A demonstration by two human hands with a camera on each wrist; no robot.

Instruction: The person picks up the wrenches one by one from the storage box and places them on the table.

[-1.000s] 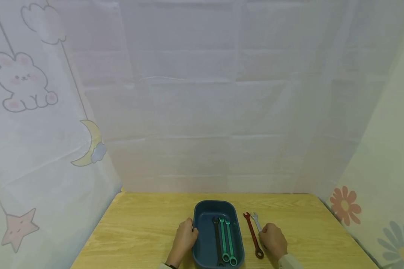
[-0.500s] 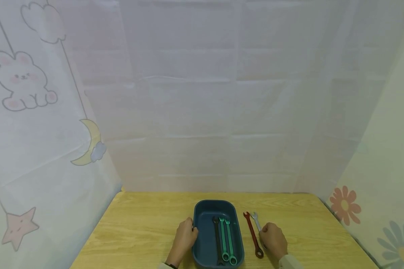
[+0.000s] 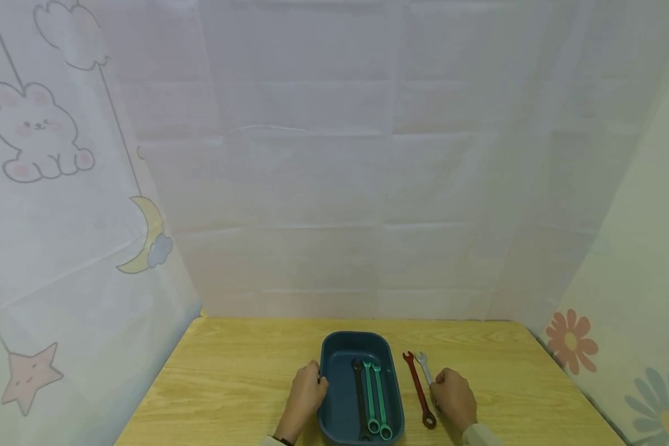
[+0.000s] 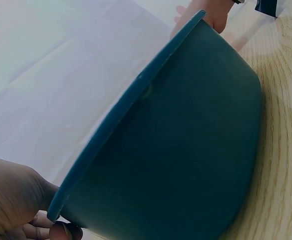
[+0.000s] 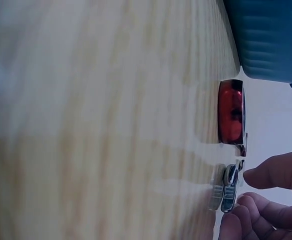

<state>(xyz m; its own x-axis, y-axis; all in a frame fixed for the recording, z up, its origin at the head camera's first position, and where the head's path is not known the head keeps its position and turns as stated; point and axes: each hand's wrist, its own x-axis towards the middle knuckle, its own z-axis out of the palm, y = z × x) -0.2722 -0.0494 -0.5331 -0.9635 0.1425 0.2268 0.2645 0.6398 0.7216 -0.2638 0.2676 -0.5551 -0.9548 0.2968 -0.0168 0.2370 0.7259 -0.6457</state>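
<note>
A dark blue-green rectangular tray (image 3: 337,402) stands near the front of the table. My left hand (image 3: 303,393) grips its left rim, thumb and fingers on either side of the edge, as the left wrist view shows. Inside lie a black combination wrench (image 3: 360,393) and two green ones (image 3: 370,396). To the right of the tray are a red wrench (image 3: 418,387) and a silver wrench (image 3: 427,371), side by side. My right hand (image 3: 454,396) pinches the silver wrench by its near part, which the fingers mostly hide; the ring end (image 5: 229,187) shows between thumb and fingers in the right wrist view.
The light wooden table (image 3: 240,371) carries all of this. A pale sheet (image 3: 334,186) hangs behind it, and printed sheets with cartoon drawings and flowers close off the left and right sides.
</note>
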